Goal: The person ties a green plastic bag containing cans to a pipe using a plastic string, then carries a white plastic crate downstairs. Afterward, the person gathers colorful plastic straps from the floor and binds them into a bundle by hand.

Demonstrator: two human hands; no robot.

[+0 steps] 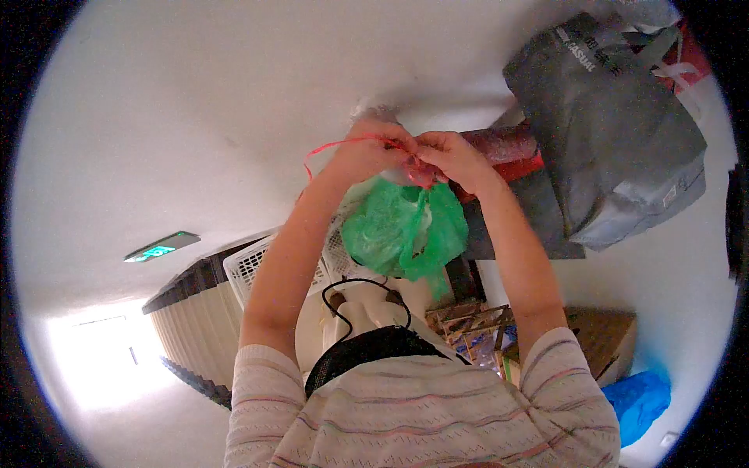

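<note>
Cream striped top point(437, 413), loosely knitted at the sleeves, lies closest, above a black waistband point(374, 351). Both bare arms reach forward. Fingertips of the left hand point(380, 148) and the right hand point(456, 160) pinch a red tie point(335, 145) at the gathered neck of a green plastic bag point(406, 230), which hangs just under the hands. Behind them spreads a pale, plain surface, probably wall, bearing a green-lit sign point(162, 246) well to the left, near a glaring opening point(94, 351). A white perforated crate point(248, 269) is partly hidden by the left forearm. Red packaging point(515, 152) sits beside the left edge of a large grey bag point(616, 140) printed "CASUAL". Blue plastic point(640, 405) bulges at lower right.
</note>
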